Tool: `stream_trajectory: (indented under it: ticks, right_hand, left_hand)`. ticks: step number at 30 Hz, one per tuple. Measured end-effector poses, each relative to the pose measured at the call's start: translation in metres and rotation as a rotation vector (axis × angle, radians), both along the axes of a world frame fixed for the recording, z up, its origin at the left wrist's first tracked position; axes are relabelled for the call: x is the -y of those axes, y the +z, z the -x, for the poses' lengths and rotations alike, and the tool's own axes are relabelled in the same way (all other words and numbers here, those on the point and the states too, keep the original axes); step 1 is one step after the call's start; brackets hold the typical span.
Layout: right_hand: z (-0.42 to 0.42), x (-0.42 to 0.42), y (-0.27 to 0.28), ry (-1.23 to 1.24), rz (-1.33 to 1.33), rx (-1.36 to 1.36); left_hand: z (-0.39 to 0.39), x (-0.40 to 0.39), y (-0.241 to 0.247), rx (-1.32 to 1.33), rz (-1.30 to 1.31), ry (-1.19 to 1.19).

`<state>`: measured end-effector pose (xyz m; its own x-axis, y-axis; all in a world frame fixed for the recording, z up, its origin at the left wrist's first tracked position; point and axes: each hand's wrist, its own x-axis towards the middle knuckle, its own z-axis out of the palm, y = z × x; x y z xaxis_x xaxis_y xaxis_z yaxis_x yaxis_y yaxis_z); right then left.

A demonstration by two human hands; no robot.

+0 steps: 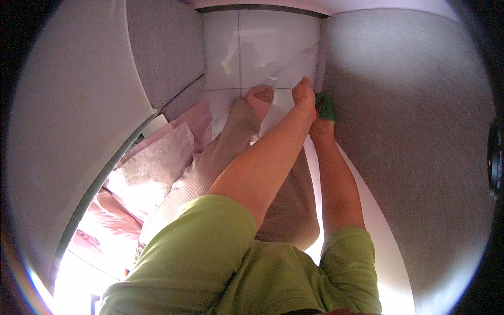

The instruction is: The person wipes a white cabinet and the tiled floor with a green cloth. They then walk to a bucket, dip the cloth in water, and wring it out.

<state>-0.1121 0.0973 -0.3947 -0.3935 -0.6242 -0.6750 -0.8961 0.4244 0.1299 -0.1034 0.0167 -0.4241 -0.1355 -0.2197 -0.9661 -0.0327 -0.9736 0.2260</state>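
Observation:
Both of my bare forearms reach forward from green short sleeves. My left hand (303,94) is beside the lower edge of a grey panel, just left of a green cloth (326,106). Its thumb points away from me, and its other fingers are mostly hidden. My right hand (322,125) is at that green cloth, which covers its fingers and lies against the grey panel (393,130) on the right. Below my arms are brown ribbed trousers (232,134) and one foot in a pink slipper (260,96).
A white tiled floor (279,43) with dark joints lies ahead, between grey panels. Another grey panel (165,43) stands at the left. Patterned and pink fabric pieces (153,157) are heaped at the lower left in glaring light. A round black fitting (494,161) sits at the right rim.

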Motion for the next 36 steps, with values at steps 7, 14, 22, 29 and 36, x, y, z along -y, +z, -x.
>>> stream_trajectory:
  ticks: [7, 14, 22, 29, 36]
  right_hand:
    - [0.047, -0.011, -0.017, -0.333, 0.337, -0.015]
    - [0.016, -0.032, -0.015, -0.351, 0.460, -0.061]
    - [0.003, -0.032, 0.039, -0.268, 0.645, 0.040]
    - [0.004, -0.029, 0.079, -0.264, 0.284, 0.113]
    - [-0.019, -0.016, 0.191, -0.531, 1.078, -0.303]
  left_hand:
    - [0.004, -0.036, 0.002, -0.016, 0.061, -0.080]
    - [-0.015, -0.037, -0.013, 0.106, 0.086, -0.258]
    - [-0.021, -0.044, 0.027, -0.307, -0.262, -0.041]
    - [-0.001, -0.082, -0.024, -0.448, -0.180, -0.210]
    - [0.020, -0.101, -0.057, -0.429, -0.007, -0.309]
